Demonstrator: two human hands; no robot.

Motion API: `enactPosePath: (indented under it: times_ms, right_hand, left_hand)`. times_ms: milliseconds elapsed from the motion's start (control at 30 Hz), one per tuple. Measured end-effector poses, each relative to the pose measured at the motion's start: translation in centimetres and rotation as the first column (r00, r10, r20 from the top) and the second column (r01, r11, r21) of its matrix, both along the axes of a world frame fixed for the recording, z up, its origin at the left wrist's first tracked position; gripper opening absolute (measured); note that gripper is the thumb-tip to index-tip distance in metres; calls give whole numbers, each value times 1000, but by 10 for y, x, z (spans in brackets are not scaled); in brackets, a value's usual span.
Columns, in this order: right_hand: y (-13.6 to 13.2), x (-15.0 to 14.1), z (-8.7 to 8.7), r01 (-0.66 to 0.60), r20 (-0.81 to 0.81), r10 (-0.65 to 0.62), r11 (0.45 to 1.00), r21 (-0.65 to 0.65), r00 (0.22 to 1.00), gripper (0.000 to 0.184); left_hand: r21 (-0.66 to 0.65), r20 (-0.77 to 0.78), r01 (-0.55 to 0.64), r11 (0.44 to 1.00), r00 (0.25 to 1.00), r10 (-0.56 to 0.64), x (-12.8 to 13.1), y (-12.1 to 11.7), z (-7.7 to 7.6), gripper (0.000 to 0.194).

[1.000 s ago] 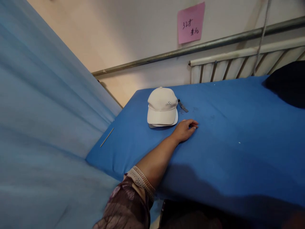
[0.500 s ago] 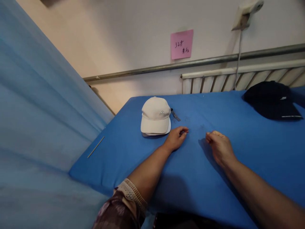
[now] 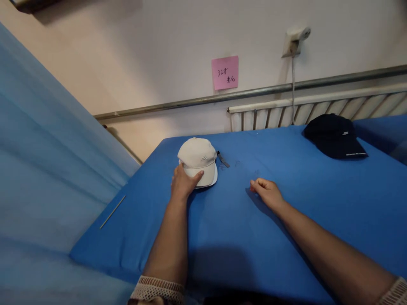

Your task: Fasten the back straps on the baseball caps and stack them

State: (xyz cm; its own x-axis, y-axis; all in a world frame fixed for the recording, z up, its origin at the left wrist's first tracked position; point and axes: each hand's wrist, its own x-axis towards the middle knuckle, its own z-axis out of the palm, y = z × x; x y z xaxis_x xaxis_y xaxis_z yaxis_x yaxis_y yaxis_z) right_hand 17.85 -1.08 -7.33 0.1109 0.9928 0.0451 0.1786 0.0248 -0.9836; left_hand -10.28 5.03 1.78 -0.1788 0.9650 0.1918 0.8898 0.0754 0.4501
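Observation:
An off-white baseball cap (image 3: 197, 153) with a small logo sits on the blue-covered bed (image 3: 235, 212), its brim facing me. Under its brim a second pale brim edge (image 3: 215, 174) shows. My left hand (image 3: 184, 180) grips the cap's brim at the left, thumb on top and fingers round the side; the fingertips are partly hidden. Just above the sheet, my right hand (image 3: 265, 192) is closed with its fingers pinched together. Whatever is in that pinch, if anything, is too small to make out. A dark strap (image 3: 223, 159) lies right beside the cap.
A black cap (image 3: 333, 137) rests at the far right of the bed. Near the left edge lies a thin stick (image 3: 112, 212). A blue curtain (image 3: 38, 169) hangs at the left. Behind the bed are a metal pipe (image 3: 190, 101), a radiator (image 3: 267, 116) and a pink note (image 3: 225, 73).
My left hand has moved left from beside the cap and taken hold of its brim. The right hand stays closed near the sheet. The view has shifted to the right.

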Motion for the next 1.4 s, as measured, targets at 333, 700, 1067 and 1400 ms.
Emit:
enactPosePath:
  times_ms: [333, 700, 1067, 1400]
  right_hand:
    - [2, -2, -7, -93, 167, 84, 995, 46, 982, 38]
    - [5, -3, -13, -164, 249, 152, 986, 30, 957, 37]
    - [4, -4, -11, -170, 280, 158, 985, 20, 947, 36]
    - [1, -4, -5, -180, 299, 167, 983, 18, 940, 36]
  left_hand:
    - [187, -230, -67, 980, 967, 110, 29, -14, 5, 83]
    - [61, -162, -53, 997, 985, 62, 19, -6, -2, 88]
    - [181, -304, -22, 983, 950, 77, 31, -14, 1, 83]
    - [134, -328, 13, 991, 944, 32, 29, -11, -3, 80]
